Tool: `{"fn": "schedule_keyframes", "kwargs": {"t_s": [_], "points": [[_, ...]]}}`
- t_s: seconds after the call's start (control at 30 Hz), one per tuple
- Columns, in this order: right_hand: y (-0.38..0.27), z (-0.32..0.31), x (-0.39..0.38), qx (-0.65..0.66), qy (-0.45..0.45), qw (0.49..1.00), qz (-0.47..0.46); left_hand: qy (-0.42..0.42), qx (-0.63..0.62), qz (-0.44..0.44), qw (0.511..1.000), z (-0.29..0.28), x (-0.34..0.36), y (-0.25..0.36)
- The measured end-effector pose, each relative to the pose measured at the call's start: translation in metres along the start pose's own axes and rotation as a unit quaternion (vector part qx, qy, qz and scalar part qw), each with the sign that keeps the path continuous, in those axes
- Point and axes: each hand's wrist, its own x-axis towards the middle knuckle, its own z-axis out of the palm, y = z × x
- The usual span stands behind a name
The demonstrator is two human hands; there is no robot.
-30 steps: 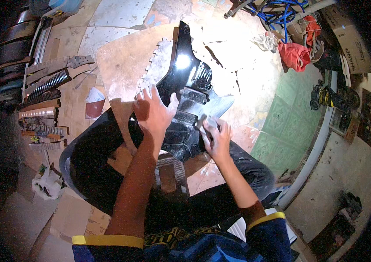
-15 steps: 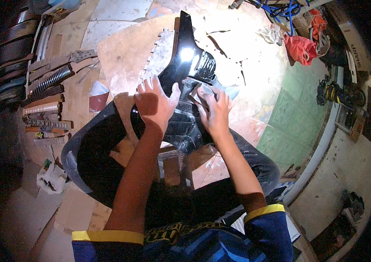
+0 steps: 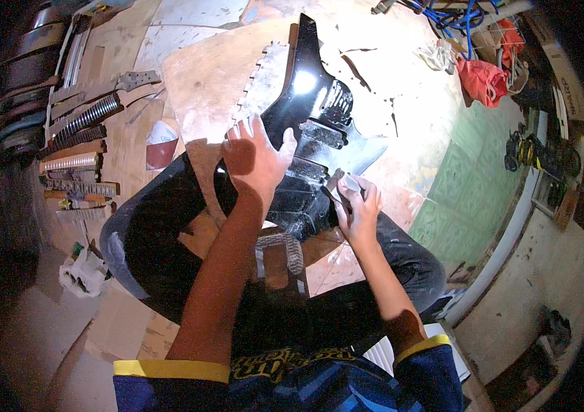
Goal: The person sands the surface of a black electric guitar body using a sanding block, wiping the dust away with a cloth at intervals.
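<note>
The right grip (image 3: 358,209) is closed narrowly, fingers and thumb pinched round a small pale-grey block (image 3: 348,183). From where I stand I can't make out what the block is made of. It sits right at the right-hand edge of a guitar body (image 3: 300,196), glossy black, long and angular, with a tapering horn that points away from the person. The body lies between the person's bent knees. The left grip (image 3: 254,156) is spread wide, palm down on the body's left side, fingers reaching toward a pale, saw-toothed edge (image 3: 259,81) beyond it.

The black finish throws back a hard white glare near the horn and looks wet and streaky lower down, around two rectangular recesses. Below the body there's a rough, grey, ribbed loop (image 3: 294,254). The dark trousers (image 3: 127,240) are smudged with pale dust at the left knee.

Further out, a smooth tan board (image 3: 199,96) covers part of the floor. To the left stand a white-and-maroon cup (image 3: 161,152) and a row of slim wooden and ribbed pieces (image 3: 86,118), with crumpled white plastic (image 3: 83,272) nearer the person. Over on the right are green tiles (image 3: 467,189), a wrinkled red bag (image 3: 481,80) and tangled blue cable (image 3: 467,17).
</note>
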Motion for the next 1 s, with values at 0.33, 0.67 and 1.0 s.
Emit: {"fn": "schedule_keyframes", "kwargs": {"t_s": [0.33, 0.67, 1.0], "points": [[0.001, 0.003, -0.009, -0.012, -0.007, 1.000, 0.008, -0.020, 0.000, -0.007, 1.000, -0.002, 0.001, 0.001], [-0.004, 0.006, -0.002, -0.011, 0.003, 0.999, 0.034, -0.023, -0.010, -0.014, 1.000, -0.001, 0.000, 0.002], [-0.008, 0.012, 0.028, 0.007, 0.011, 0.999, 0.036, -0.014, -0.019, -0.019, 1.000, -0.005, 0.002, 0.006]]}}
